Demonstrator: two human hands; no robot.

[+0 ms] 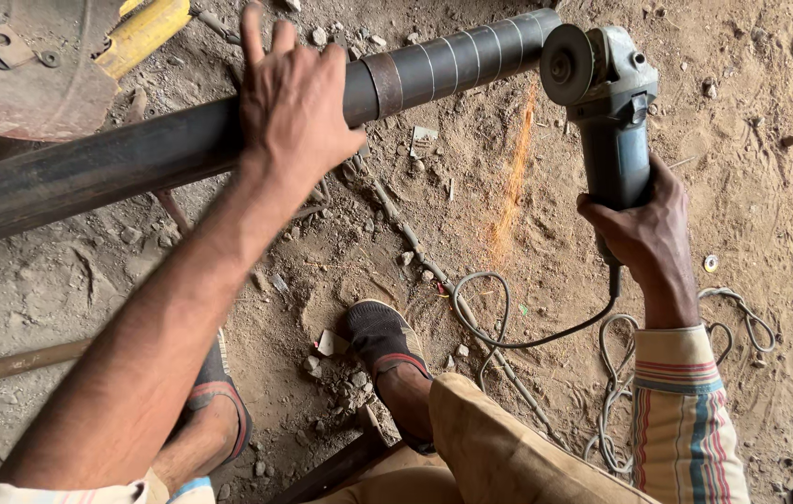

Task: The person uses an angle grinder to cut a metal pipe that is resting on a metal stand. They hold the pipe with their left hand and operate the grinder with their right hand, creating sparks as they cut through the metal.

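Over dirt ground, left hand (289, 98) lies flat on pipe (135, 154); right hand (644, 229) clenches grinder (606, 103) at its end.

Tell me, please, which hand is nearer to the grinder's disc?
Right. The right hand grips the grinder body just below the disc; the left hand rests on the pipe, well along from it.

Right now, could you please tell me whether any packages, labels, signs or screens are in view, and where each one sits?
None that I can make out: no package, sign or screen.
The grinder in the right hand shows no readable label on its grey-blue body.
The dark pipe under the left hand bears only pale bands, not labels.
Small pale scraps lie on the dirt; too small to tell.
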